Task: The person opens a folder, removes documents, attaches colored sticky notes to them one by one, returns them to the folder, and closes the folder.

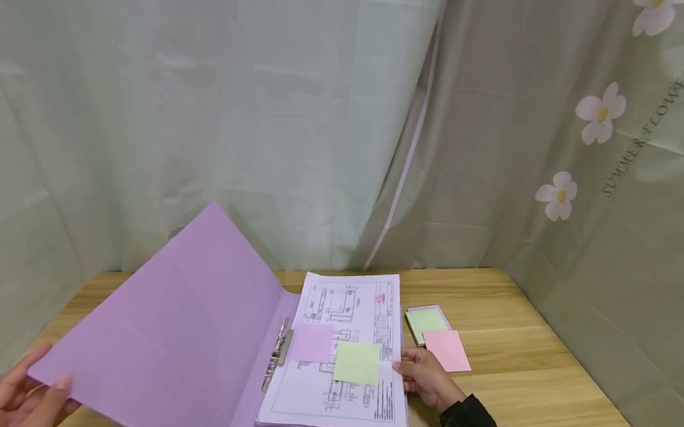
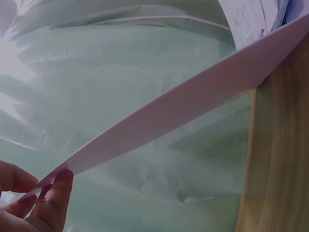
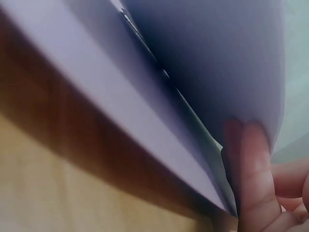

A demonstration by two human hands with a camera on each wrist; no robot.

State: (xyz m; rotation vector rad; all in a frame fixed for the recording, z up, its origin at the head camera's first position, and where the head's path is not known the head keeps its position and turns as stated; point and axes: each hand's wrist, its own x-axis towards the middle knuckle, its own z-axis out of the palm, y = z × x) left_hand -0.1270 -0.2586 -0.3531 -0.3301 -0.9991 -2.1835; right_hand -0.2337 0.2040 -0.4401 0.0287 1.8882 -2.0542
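Observation:
A purple file folder (image 1: pixel 166 348) lies opened on the table, its front cover raised at a slant. My left hand (image 1: pixel 17 420) pinches the outer edge of that cover between thumb and fingers, as the left wrist view also shows. Inside, a metal clip (image 1: pixel 277 354) sits by the spine beside a stack of printed drawing sheets (image 1: pixel 296 401). A purple sticky note (image 1: pixel 311 342) and a light green sticky note (image 1: pixel 356 364) rest on the top sheet. With thumb and fingers my right hand (image 1: pixel 430 379) grips the sheets' right edge, fingers against their underside in the right wrist view.
Right of the folder lie a green-topped pad of sticky notes (image 1: pixel 426 326) and a pink sticky note (image 1: pixel 451 352), close to my right hand. The wooden table (image 1: pixel 511 374) ends at a pale green curtain (image 1: pixel 239 128) behind and at both sides.

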